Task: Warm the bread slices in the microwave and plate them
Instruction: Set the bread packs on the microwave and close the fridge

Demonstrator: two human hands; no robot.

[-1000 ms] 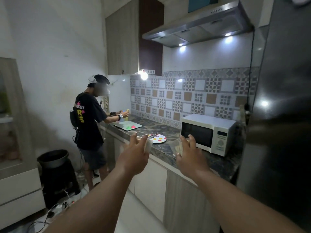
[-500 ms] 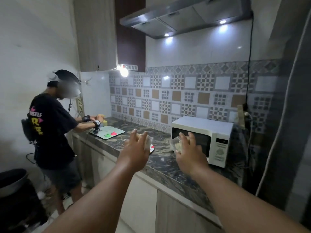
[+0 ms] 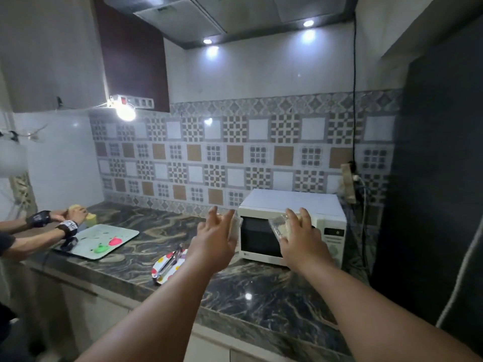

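On the tabletop [image 3: 261, 291] at left, our spotted plate [image 3: 167, 265] carries tongs [image 3: 171, 259] that could get knocked. Our left hand [image 3: 215, 240] and right hand [image 3: 300, 239] each grip a wrapped bread slice [image 3: 235, 226], and with the microwave [image 3: 290, 228] door closed, freeing a hand risks a drop.

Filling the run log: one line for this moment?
left hand: holds bread | right hand: holds bread bag | microwave: door closed | plate: tongs on it
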